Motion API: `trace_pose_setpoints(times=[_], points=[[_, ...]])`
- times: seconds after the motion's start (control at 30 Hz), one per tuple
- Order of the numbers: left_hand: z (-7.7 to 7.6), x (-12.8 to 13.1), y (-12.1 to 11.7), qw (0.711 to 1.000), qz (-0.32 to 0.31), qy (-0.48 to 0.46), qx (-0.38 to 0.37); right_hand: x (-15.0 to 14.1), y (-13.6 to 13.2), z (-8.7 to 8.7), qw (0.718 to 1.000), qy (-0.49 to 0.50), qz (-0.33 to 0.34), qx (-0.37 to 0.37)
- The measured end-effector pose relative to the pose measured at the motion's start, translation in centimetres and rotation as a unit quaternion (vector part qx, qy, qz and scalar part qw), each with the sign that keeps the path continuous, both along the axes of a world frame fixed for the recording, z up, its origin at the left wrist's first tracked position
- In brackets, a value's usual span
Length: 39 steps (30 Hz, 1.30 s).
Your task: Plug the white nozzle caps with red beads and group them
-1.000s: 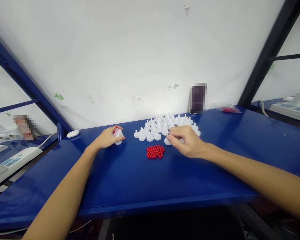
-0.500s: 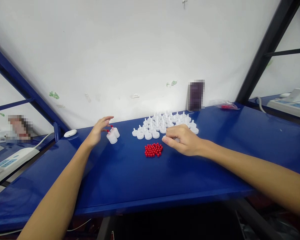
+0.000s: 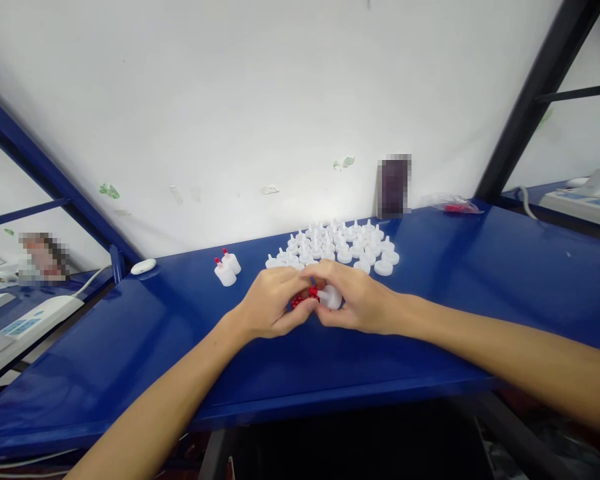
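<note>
My right hand (image 3: 360, 298) grips a white nozzle cap (image 3: 333, 297) lying on its side, its narrow tip pointing left. On that tip is a small red cap (image 3: 313, 291), with the fingers of my left hand (image 3: 275, 301) closed around it. Both hands meet over a cluster of loose red caps (image 3: 299, 302), mostly hidden by the fingers. Just behind them stand many white nozzle caps (image 3: 344, 253), tips up. Off to the left, two white nozzle caps with red tips (image 3: 226, 273) stand together.
A white oval case (image 3: 143, 267) lies at the table's left back. A dark blurred panel (image 3: 394, 187) leans on the wall, and a clear bag with red pieces (image 3: 455, 207) is at the back right. Blue frame posts (image 3: 93, 227) rise at the left edge.
My left hand has left the two red-tipped pieces and come right to meet my right hand. The right hand has shifted slightly left and lower, its nozzle cap now showing.
</note>
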State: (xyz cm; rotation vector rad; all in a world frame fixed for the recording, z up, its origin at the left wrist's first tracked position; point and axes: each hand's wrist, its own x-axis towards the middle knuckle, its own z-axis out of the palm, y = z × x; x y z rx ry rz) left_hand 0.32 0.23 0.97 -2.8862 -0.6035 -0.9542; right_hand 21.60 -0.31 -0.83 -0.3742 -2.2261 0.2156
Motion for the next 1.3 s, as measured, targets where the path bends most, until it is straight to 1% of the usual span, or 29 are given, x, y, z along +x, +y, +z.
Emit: trace_pose_setpoints(times=[0.1,0.17,0.2,0.27,0.3,0.37,0.4,0.47,0.5,0.6,0.73,0.8,0.87,1.03,1.13,1.3], points=[[-0.9,0.3,-0.2,0.998,-0.012,-0.01,-0.058,0.0,0.0,-0.1,1.0,-0.018,0.0,-0.022],[-1.2,0.1,-0.1,0.996,-0.01,-0.018,-0.089,0.0,0.0,0.2,0.999,-0.041,-0.01,-0.03],[-1.1,-0.1,0.1,0.995,-0.006,-0.025,-0.094,0.0,0.0,0.5,0.998,-0.054,-0.025,-0.028],[-0.7,-1.0,0.7,0.996,0.01,-0.046,-0.071,0.3,0.1,1.1,0.994,-0.075,-0.075,-0.016],[-0.4,-1.6,1.1,0.997,0.029,-0.055,-0.046,0.5,0.3,1.4,0.991,-0.082,-0.109,-0.012],[0.4,-3.3,2.0,0.995,0.088,-0.053,0.006,1.0,0.9,1.9,0.98,-0.09,-0.178,-0.021],[0.8,-4.4,2.5,0.992,0.123,-0.033,0.016,1.3,1.3,2.0,0.973,-0.096,-0.207,-0.03],[1.6,-6.5,3.3,0.983,0.183,0.02,0.01,1.9,2.1,2.0,0.958,-0.121,-0.254,-0.05],[2.0,-7.5,3.7,0.977,0.21,0.03,0.01,2.1,2.5,1.9,0.952,-0.133,-0.27,-0.063],[2.7,-10.0,4.5,0.959,0.28,0.018,0.035,2.3,3.2,1.4,0.937,-0.165,-0.291,-0.1],[3.0,-11.5,5.4,0.937,0.34,0.064,0.052,1.9,3.0,1.1,0.929,-0.201,-0.3,-0.086],[2.7,-11.7,5.7,0.932,0.348,0.094,0.045,1.8,2.7,1.1,0.926,-0.212,-0.299,-0.086],[2.4,-11.8,6.0,0.932,0.342,0.112,0.036,1.7,2.6,1.1,0.924,-0.221,-0.297,-0.092],[1.8,-11.8,6.3,0.94,0.317,0.124,0.033,1.8,2.6,1.1,0.923,-0.221,-0.298,-0.101],[1.7,-11.5,6.3,0.941,0.31,0.134,0.027,1.8,2.6,1.1,0.927,-0.219,-0.29,-0.098],[1.8,-10.7,6.1,0.935,0.306,0.178,0.003,1.8,2.5,1.1,0.937,-0.217,-0.26,-0.09]])
